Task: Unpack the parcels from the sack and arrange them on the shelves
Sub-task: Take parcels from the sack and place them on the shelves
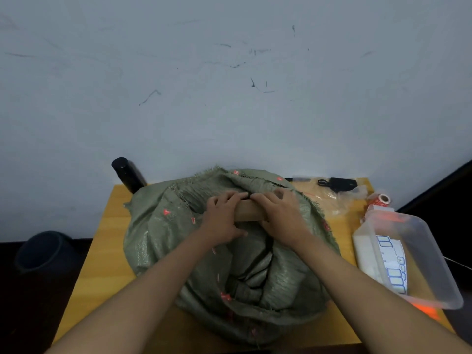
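Brown cardboard parcel [247, 213], at the mouth of the grey-green woven sack [163, 241] on the yellow wooden table [107, 251], gripped at each end by left hand [221, 219] and right hand [279, 217], fingers curled over it.

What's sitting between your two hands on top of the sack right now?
In the head view, a brown cardboard parcel spans the gap between the left hand and the right hand, both gripping its ends above the green sack.
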